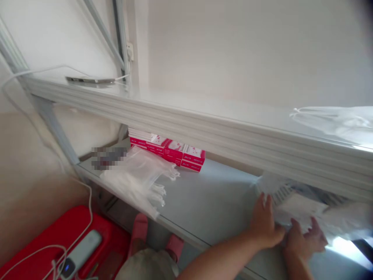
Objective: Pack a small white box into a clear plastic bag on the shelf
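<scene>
Both of my hands are at the right end of the lower shelf, on a clear plastic bag (303, 206) with white and dark printed contents. My left hand (265, 225) grips the bag's near left side, fingers curled over its edge. Close beside it, my right hand (305, 241) holds the front of the bag, its fingertips bent into the plastic. The bag's far part is hidden under the upper shelf board, and what lies inside cannot be made out.
White drawstring bags (136, 171) lie on the lower shelf (204, 202) before red-and-white boxes (177, 151). The upper shelf's edge (204, 120) overhangs my hands. It carries a phone (90, 80) and another white bag (338, 118). A cable (90, 198) trails over a red stool-like surface (70, 221) bearing a white device (81, 252).
</scene>
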Demonstrator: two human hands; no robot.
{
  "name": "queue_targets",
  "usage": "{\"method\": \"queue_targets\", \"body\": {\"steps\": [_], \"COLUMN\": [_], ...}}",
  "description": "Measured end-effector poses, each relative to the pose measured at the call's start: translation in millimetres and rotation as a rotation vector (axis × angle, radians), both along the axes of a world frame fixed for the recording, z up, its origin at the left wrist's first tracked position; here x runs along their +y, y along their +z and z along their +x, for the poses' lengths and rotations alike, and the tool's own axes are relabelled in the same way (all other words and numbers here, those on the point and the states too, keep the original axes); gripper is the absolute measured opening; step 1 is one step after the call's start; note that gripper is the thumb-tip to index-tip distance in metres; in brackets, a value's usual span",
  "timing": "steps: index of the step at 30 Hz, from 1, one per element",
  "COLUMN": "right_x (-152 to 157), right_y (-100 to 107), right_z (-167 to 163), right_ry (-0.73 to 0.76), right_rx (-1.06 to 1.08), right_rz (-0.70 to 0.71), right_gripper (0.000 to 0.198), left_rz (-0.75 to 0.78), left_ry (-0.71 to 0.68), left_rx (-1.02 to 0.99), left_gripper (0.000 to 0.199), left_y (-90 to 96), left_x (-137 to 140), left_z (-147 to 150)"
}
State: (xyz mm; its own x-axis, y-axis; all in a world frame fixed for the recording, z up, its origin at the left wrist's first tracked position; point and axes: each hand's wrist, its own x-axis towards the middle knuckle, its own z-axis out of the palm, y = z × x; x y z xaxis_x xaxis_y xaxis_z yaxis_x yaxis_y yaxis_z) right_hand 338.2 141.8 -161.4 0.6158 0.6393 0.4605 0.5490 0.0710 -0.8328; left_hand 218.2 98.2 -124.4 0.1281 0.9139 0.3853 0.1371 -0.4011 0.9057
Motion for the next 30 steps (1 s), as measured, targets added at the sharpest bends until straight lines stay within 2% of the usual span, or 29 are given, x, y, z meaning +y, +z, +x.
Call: {"method": "queue_targets", "body": {"steps": [4, 6, 9, 12, 14, 16, 17, 19, 21, 24, 27, 30], "right_x": [-20, -31, -49, -67, -77, -87, -91, -96, -99, -99, -98, -102], "right_y": [11, 19, 29, 36, 38, 38, 37, 36, 35, 31, 26, 28], "right_z": [-12, -19, -33, -48, -56, -61, -63, -64, -64, -61, -57, -60], "right_ry": [-0.001, -0.044, -0.045, 0.041, 0.115, 0.186, 0.215, 0.256, 0.264, 0.249, 0.264, 0.308], "right_rx": [-0.307, -0.416, -0.506, -0.612, -0.705, -0.798, -0.839, -0.909, -0.941, -0.923, -0.894, -0.844], "right_rz": [0.123, 0.221, 0.281, 0.247, 0.197, 0.129, 0.092, 0.025, -0.023, -0.065, -0.077, -0.039], "right_gripper": [0.101, 0.098, 0.085, 0.066, 0.055, 0.046, 0.044, 0.041, 0.039, 0.038, 0.037, 0.036], "left_rz": [0.085, 0.142, 0.202, 0.146, 0.043, -0.128, -0.216, -0.290, -0.347, -0.362, -0.329, -0.289], "left_ry": [0.331, 0.385, 0.442, 0.604, 0.779, 0.885, 0.888, 0.860, 0.780, 0.709, 0.695, 0.678], "left_rx": [0.038, 0.134, 0.438, 0.823, 1.043, 1.196, 1.254, 1.291, 1.312, 1.310, 1.281, 1.247], "left_gripper": [0.072, 0.062, 0.037, 0.023, 0.028, 0.037, 0.040, 0.036, 0.026, 0.019, 0.020, 0.015], "left_y": [13.5, 25.1, 50.4, 78.5, 90.7, 93.5, 91.5, 82.8, 72.8, 66.4, 75.4, 94.5], "left_x": [-43, -70, -108, -137, -153, -165, -170, -179, -185, -189, -192, -195], "left_z": [-25, -52, -114, -196, -252, -301, -321, -350, -366, -372, -373, -375]}}
